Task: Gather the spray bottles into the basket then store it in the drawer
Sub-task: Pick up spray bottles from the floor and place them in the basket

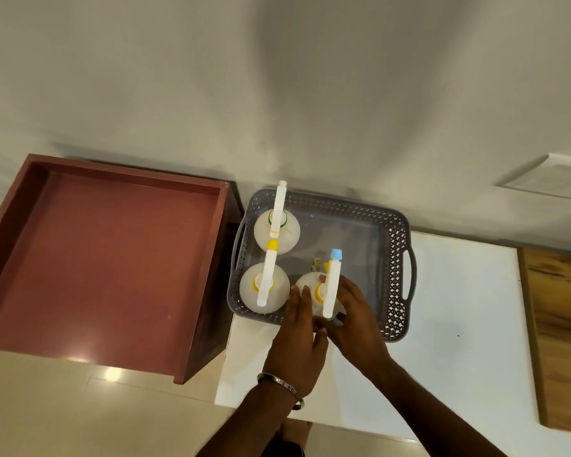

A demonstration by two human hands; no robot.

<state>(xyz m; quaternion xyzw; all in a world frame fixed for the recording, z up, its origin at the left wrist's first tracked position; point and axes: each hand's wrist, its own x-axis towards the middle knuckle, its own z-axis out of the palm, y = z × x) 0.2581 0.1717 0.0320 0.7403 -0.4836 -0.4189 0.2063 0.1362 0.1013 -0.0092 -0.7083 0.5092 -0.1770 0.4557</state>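
A grey perforated basket [396, 245] stands on the white table [459, 341], against the wall. Three white spray bottles stand upright in its left half. One with a green collar [289, 234] is at the back left, and one with a yellow nozzle tip [249, 291] is at the front left. The third, with a blue nozzle tip [331, 288], is at the front middle between my hands. My left hand [299, 331], with a metal bangle on its wrist, presses straight fingers on this bottle's left side. My right hand [355, 315] curls round its right side. The maroon drawer [112, 258] stands pulled out to the left of the basket.
A wooden board [561, 324] lies along the table's right edge. A white plate [548, 176] is fixed to the wall at the right. Below the drawer and the table is a pale tiled floor [80, 417]. The basket's right half holds only a small scrap [316, 262].
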